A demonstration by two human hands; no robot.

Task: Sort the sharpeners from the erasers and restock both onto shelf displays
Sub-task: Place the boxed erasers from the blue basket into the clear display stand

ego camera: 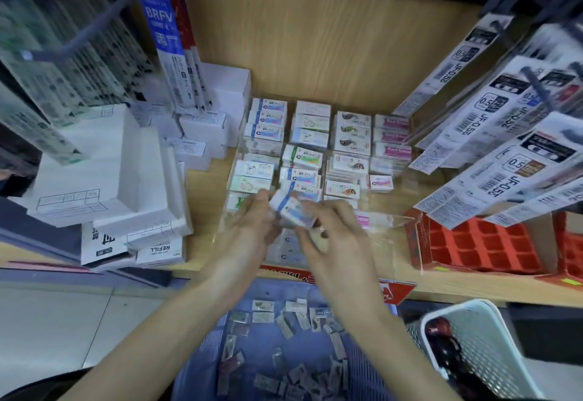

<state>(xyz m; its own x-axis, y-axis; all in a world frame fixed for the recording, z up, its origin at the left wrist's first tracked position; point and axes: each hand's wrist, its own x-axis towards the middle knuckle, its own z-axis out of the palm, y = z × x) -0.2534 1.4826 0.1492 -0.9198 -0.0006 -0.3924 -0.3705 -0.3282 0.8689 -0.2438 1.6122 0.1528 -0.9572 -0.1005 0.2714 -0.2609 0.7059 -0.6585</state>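
Both hands meet over the front of a clear acrylic eraser display on the wooden shelf. My left hand and my right hand together hold a white eraser with a blue-striped sleeve, tilted above the front rows. The display's rows hold several sleeved erasers, with pink-labelled ones on the right. Below the shelf, a blue basket holds several loose small erasers.
White refill boxes are stacked on the left of the shelf. Red compartment trays sit at the right. Hanging refill packs crowd the right side and others the left. A white mesh basket stands at lower right.
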